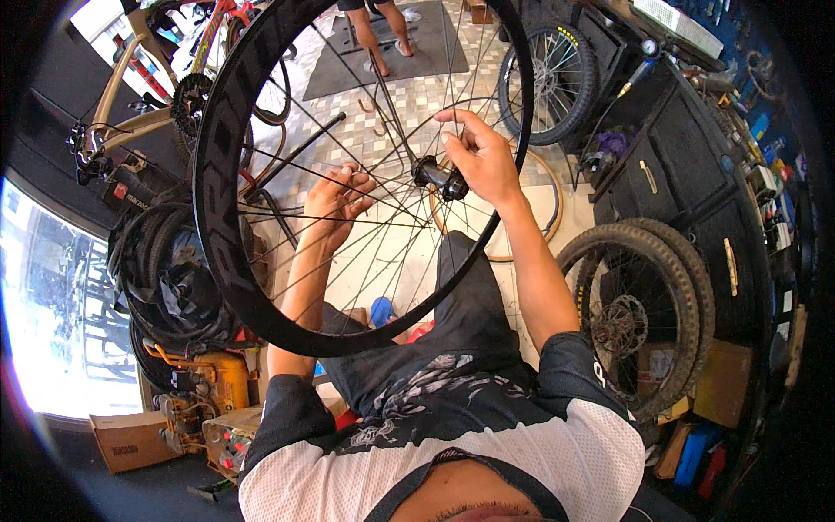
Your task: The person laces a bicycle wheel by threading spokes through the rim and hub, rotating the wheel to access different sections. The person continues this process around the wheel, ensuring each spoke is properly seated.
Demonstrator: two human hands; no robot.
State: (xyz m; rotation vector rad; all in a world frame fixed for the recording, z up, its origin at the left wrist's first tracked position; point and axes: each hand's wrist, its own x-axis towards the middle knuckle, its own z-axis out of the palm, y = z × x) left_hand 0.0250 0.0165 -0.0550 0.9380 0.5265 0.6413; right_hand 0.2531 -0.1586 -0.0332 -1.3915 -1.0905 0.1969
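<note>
A black bicycle wheel rim [211, 191] with pale lettering stands tilted in front of me, above my lap. Thin dark spokes run between it and the black hub [441, 177], some bunched above the hub. My left hand [337, 202] is among the spokes left of the hub, its fingers curled in. Spokes pass by its fingertips; what they pinch is too fine to make out. My right hand [484, 161] is beside the hub's right end, thumb and index finger apart, with nothing visible between them.
Knobbly-tyred wheels [644, 317] lean by dark cabinets [648, 174] at right; another wheel [548, 83] stands farther back. At left are a tan bike frame [130, 130], piled black tyres [165, 270] and a yellow machine [222, 383]. A person's legs [370, 39] show on a far mat.
</note>
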